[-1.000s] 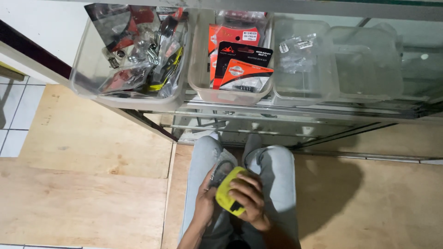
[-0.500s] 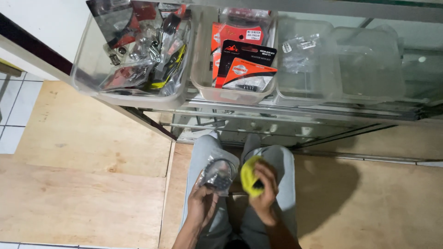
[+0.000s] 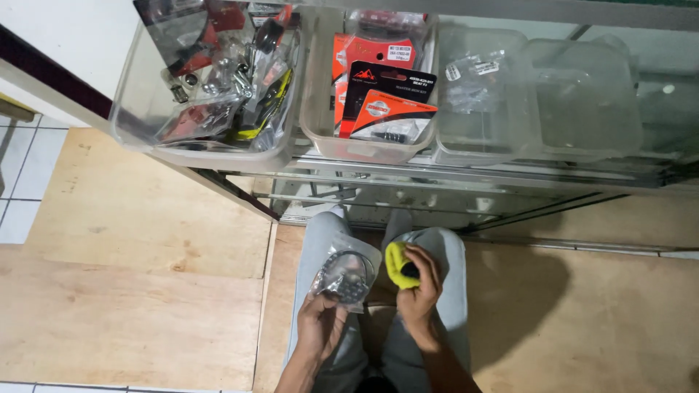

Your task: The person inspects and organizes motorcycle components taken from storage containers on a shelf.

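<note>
Four clear plastic bins sit in a row on a glass shelf [image 3: 466,178] above the person's knees. Leftmost bin [image 3: 145,138]: loose metal hardware, black, red and yellow-edged packets, heaped. Second bin [image 3: 320,135]: upright carded packets [image 3: 378,94] in red, orange and black. Third bin [image 3: 466,145]: a few small clear bags. Fourth bin [image 3: 582,109]: contents not discernible through the plastic. Below, the person stands in light grey trousers. Left hand [image 3: 320,327] closed around the lower edge of a clear plastic bag [image 3: 346,271] holding a dark ring-shaped part and small dark pieces. Right hand [image 3: 421,291] clamped on a bunched yellow cloth [image 3: 397,262], just beside the bag, not touching it. Floor: pale plywood sheets [image 3: 145,291], seams visible; white tile [image 3: 22,175] at far left.
</note>
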